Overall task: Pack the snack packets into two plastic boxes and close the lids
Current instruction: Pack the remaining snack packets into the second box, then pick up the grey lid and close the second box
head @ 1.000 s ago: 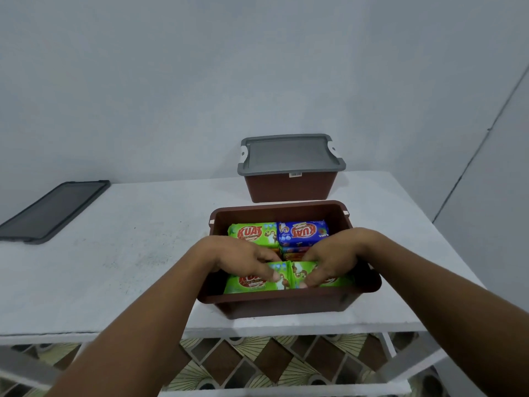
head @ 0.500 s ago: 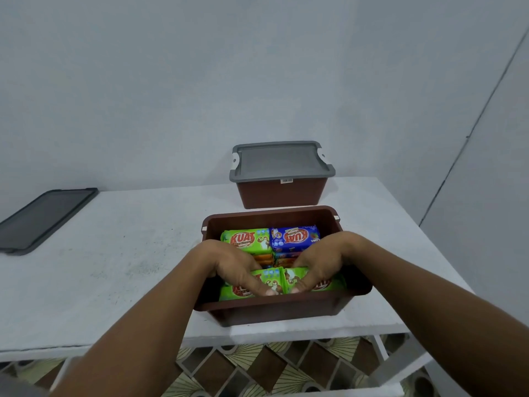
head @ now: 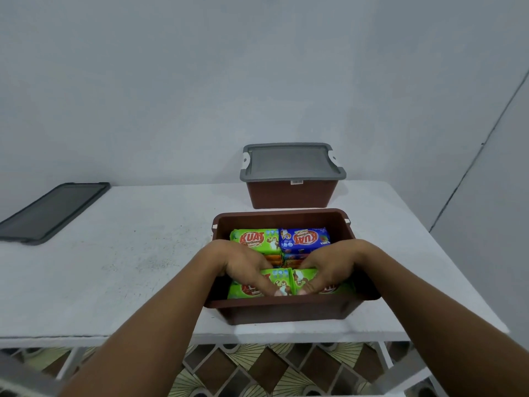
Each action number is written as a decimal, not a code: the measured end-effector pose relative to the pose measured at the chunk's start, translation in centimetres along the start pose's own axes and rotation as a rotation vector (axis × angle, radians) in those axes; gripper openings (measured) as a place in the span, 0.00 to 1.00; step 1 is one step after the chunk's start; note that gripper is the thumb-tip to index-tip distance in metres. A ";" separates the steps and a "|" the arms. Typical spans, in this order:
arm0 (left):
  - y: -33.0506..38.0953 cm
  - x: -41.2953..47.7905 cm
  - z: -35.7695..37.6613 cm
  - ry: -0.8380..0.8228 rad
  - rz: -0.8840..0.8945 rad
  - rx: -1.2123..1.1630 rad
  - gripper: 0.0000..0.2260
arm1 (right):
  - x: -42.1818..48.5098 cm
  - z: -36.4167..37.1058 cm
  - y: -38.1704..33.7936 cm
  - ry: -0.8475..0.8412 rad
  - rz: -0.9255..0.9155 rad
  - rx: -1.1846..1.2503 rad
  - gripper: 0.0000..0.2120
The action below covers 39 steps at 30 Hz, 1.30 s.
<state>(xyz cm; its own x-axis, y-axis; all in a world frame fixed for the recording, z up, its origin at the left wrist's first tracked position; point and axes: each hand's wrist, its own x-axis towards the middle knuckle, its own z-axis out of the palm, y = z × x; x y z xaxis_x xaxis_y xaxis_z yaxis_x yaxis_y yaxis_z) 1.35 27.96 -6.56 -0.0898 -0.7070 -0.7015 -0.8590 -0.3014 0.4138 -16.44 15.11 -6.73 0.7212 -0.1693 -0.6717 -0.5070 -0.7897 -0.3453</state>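
An open brown plastic box stands at the table's front edge, filled with snack packets. At its back lie a green packet and a blue packet, with orange ones partly visible below them. My left hand presses its fingertips on the front left green packet. My right hand presses on the front right green packet. Both hands' fingertips meet near the box's front wall. Behind it stands a second brown box with its grey lid on.
A loose dark grey lid lies at the far left of the white table. A pale wall rises right behind the table. Patterned floor tiles show below the table's front edge.
Both hands stay on the front green packets; their fingertips have slid a little closer to the box's front wall. The view has shifted slightly.
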 end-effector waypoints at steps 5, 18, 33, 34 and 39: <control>0.0 -1.6 0.0 0.225 0.217 -0.058 0.25 | -1.2 -1.0 -0.6 0.066 -0.073 0.111 0.43; -7.6 -8.2 -2.4 0.941 0.359 -0.436 0.03 | 3.0 -6.7 -10.4 0.640 -0.448 0.424 0.03; -34.3 -16.8 -6.7 1.161 0.147 -0.422 0.03 | 23.5 -15.1 -33.3 0.544 -0.458 0.384 0.03; -36.6 -17.5 -6.8 1.176 0.125 -0.424 0.03 | 25.2 -15.5 -35.0 0.529 -0.471 0.395 0.03; -45.4 -20.5 -7.8 1.207 0.016 -0.441 0.03 | 32.3 -18.2 -40.6 0.584 -0.488 0.608 0.06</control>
<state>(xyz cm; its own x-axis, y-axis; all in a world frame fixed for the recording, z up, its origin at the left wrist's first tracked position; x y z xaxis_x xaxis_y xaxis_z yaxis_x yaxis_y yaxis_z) 46.06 51.15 -6.45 0.6114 -0.7714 0.1763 -0.6026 -0.3095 0.7356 36.04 30.98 -2.49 0.9540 -0.2995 0.0088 -0.1296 -0.4388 -0.8892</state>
